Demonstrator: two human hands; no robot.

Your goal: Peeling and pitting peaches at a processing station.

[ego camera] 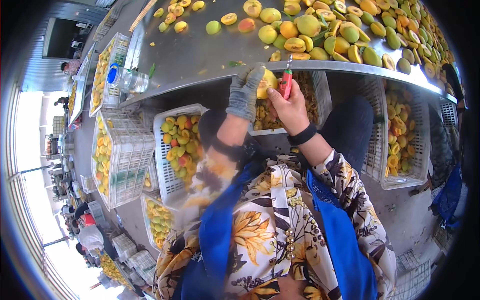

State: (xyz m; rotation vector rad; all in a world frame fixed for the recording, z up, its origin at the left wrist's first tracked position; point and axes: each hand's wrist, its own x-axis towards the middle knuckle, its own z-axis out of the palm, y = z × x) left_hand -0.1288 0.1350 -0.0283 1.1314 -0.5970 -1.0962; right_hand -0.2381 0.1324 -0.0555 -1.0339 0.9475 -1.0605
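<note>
My left hand [243, 92], in a grey knit glove, holds a yellow peach half [267, 84] at the front edge of a metal table [180, 56]. The bare right hand [291, 105] grips a red-handled pitting tool [286, 80] whose metal tip points up, away from me; its thumb reaches to the fruit. On the table beyond both hands lie halved and whole green-yellow peaches [309, 26]. Under the table edge, below my hands, stands a white crate [324, 93] with brownish scraps, partly hidden by my hands.
White plastic crates of fruit stand by my left knee [161, 150], farther left [131, 165] and at the right [423, 165]. A clear jar with a blue lid [131, 79] lies near the table's left corner. People work at tables in the far left background.
</note>
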